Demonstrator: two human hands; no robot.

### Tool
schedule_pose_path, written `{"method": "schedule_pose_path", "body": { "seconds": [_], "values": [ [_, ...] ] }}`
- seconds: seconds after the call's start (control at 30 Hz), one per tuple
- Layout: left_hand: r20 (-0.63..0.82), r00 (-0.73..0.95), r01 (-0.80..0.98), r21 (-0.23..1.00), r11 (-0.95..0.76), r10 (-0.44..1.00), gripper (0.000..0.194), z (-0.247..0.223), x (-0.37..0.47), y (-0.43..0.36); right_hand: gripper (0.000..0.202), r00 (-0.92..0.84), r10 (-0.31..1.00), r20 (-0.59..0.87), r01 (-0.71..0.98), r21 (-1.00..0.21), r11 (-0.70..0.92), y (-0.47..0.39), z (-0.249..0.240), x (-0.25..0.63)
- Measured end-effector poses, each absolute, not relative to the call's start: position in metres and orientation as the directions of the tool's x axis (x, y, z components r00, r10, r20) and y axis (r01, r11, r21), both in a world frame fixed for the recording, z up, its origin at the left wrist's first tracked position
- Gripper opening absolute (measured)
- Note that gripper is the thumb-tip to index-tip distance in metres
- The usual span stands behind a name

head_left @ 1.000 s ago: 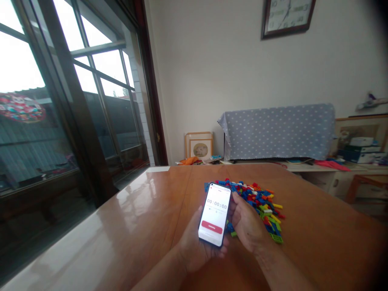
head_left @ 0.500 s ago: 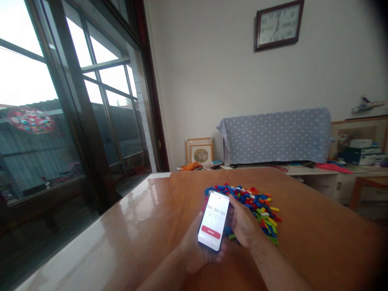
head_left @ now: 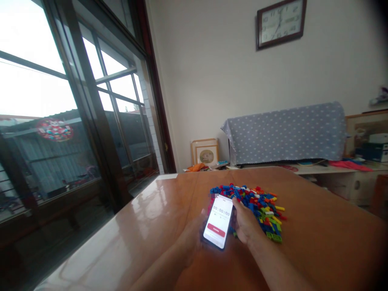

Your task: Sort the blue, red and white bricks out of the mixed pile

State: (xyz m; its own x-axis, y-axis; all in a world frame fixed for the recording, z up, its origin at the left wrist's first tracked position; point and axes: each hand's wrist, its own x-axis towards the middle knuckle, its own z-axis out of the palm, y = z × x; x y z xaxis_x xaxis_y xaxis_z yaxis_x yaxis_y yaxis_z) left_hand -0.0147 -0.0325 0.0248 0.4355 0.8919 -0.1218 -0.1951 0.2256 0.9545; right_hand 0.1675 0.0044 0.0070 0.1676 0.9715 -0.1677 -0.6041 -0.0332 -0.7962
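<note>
A smartphone (head_left: 217,221) is held above the near part of the table, its bright screen reading 00:00:00 over a red button. My right hand (head_left: 245,221) grips the phone's right side, with the thumb near its upper right edge. My left hand (head_left: 196,234) is at the phone's lower left side, its fingers partly hidden behind the phone. Just beyond and to the right of the phone lies a loose pile of colourful toy building bricks (head_left: 257,202), partly covered by the phone and my right hand.
The bricks lie on a brown wooden table (head_left: 163,210). A white sheet (head_left: 167,176) is at its far left corner. Behind stand a cloth-covered object (head_left: 285,135) and a framed picture (head_left: 207,154). A clock (head_left: 281,22) hangs on the wall; glass windows are on the left.
The camera view has turned slightly left, so the room shifts right in the picture. My left hand's fingers, earlier visible under the phone's lower edge, are now mostly hidden. The timer still reads 00:00:00.
</note>
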Motion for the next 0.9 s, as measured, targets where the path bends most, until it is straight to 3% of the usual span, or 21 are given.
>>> {"method": "schedule_pose_path", "body": {
  "seconds": [0.1,0.2,0.27,0.37,0.43,0.67,0.9],
  "values": [
    [0.056,0.326,-0.07,0.997,-0.035,0.944,0.054,0.026,-0.019,-0.047,0.032,0.193,0.97,-0.147,-0.583,-0.812,-0.007,-0.001,0.006,0.161],
    [0.216,0.271,0.058,0.969,-0.24,0.938,0.062,0.019,-0.022,-0.054,0.036,0.195,0.973,-0.126,-0.57,-0.821,0.008,-0.006,0.003,0.153],
    [0.268,0.198,0.258,0.914,-0.313,0.943,0.071,0.011,-0.023,-0.057,0.038,0.185,0.976,-0.112,-0.58,-0.815,0.017,-0.008,0.001,0.148],
    [0.265,0.098,0.582,0.767,-0.271,0.959,0.079,0.004,-0.021,-0.06,0.039,0.177,0.979,-0.102,-0.601,-0.799,0.025,-0.011,-0.001,0.142],
    [0.258,0.066,0.683,0.693,-0.232,0.964,0.077,0.003,-0.019,-0.064,0.039,0.165,0.983,-0.086,-0.614,-0.788,0.034,-0.013,-0.002,0.139],
    [0.311,-0.041,0.705,0.682,-0.193,0.95,0.061,0.013,-0.013,-0.082,0.045,0.079,0.997,-0.019,-0.625,-0.78,0.035,-0.021,-0.003,0.131],
    [0.315,-0.078,0.729,0.665,-0.161,0.946,0.061,0.011,-0.035,-0.089,0.043,-0.065,0.998,0.026,-0.615,-0.788,-0.02,-0.032,0.003,0.124]
  ]
}}
